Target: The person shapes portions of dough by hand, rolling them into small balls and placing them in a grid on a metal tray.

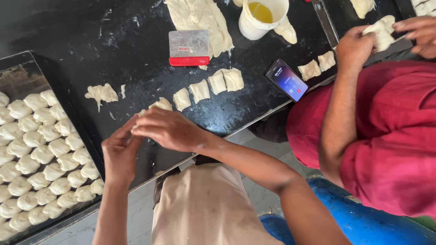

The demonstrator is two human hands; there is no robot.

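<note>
My left hand (pixel 119 153) and my right hand (pixel 167 129) meet over the black worktop (pixel 127 50), fingers closed together around a small piece of pale dough (pixel 142 112) that is mostly hidden. Just beyond my right hand lies a row of cut dough squares (pixel 200 90). At the left a black tray (pixel 79 122) holds several rows of folded dough pieces (pixel 43 154).
A red-handled metal scraper (pixel 188 47) rests beside a spread sheet of dough (pixel 202 18). A white cup of yellow oil (pixel 262 16) stands at the back. A lit phone (pixel 287 80) lies near the edge. A person in a red shirt (pixel 390 136) at right shapes dough (pixel 381 31).
</note>
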